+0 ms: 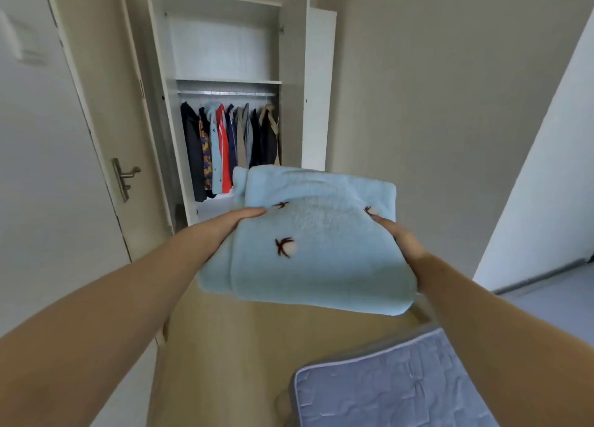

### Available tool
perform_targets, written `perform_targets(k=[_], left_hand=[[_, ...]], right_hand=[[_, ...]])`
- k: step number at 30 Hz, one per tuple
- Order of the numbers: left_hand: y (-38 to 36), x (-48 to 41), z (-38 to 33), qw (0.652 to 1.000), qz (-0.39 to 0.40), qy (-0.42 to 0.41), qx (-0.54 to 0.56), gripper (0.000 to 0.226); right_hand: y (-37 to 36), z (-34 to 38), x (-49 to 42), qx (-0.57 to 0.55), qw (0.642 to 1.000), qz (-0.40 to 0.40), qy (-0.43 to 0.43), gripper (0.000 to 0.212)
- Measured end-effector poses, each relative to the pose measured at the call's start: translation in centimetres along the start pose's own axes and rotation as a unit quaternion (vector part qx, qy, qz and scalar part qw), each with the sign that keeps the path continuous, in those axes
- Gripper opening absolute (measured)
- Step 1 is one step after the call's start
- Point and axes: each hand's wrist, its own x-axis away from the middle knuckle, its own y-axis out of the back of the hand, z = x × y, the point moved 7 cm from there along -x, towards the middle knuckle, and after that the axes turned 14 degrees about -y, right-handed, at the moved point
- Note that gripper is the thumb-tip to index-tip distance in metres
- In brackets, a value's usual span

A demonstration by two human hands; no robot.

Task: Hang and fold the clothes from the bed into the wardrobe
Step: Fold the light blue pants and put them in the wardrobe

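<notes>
The left hand (239, 220) and the right hand (399, 237) each grip one side of the folded blue cloth (316, 266), held flat in the air past the bed (401, 391) corner, with the open wardrobe (221, 52) straight ahead, a bit to the left.

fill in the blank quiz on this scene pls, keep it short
The left hand and right hand hold a folded fleece item coloured light ____.
The wardrobe doors stand ____.
Among the hanging clothes, one garment is bright ____.
The mattress corner shows at the view's lower ____.
Missing: blue; open; red; right.
</notes>
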Motion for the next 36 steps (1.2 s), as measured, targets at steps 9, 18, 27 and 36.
perform_targets(k=[9, 18, 27, 36], left_hand=[[14.1, -6.7, -3.1, 0.998, -0.056, -0.012, -0.017, 0.032], [22.0, -16.0, -4.2, 0.993, -0.104, -0.032, -0.036, 0.042], [23.9, -30.0, -9.2, 0.990, -0.122, -0.067, -0.008, 0.036], [27.6, -40.6, -10.1, 0.990, -0.129, -0.059, 0.005, 0.055]], right_hand=[[-12.6, 5.2, -11.9, 0.006, 0.997, 0.081, 0.013, 0.047], [-18.4, 10.0, -23.7, -0.010, 0.989, 0.144, -0.007, 0.039], [-18.4, 21.6, -35.3, -0.008, 0.985, 0.169, 0.027, 0.037], [-19.4, 27.0, -45.6, -0.006, 0.984, 0.178, 0.006, 0.034]])
